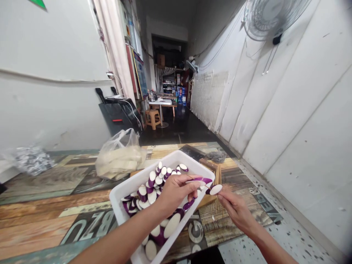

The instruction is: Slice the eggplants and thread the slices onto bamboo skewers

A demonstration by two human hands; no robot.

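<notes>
Oval eggplant slices [172, 225], white-faced, purple-skinned; both hands [177, 190] pinched closed, gripping slices.

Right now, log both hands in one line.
left hand: holding eggplant piece; right hand: holding eggplant slice; white tub: cut eggplant inside

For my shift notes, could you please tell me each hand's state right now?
Left hand: closed, holding an eggplant piece.
Right hand: closed, holding an eggplant slice by its edge.

A dark floor [187, 128] is flanked by pale walls [55, 40]; on the right wall [288, 106] a fan [271, 18] is mounted, and a tan stool [153, 119] is placed near a white-topped table [165, 102].
</notes>
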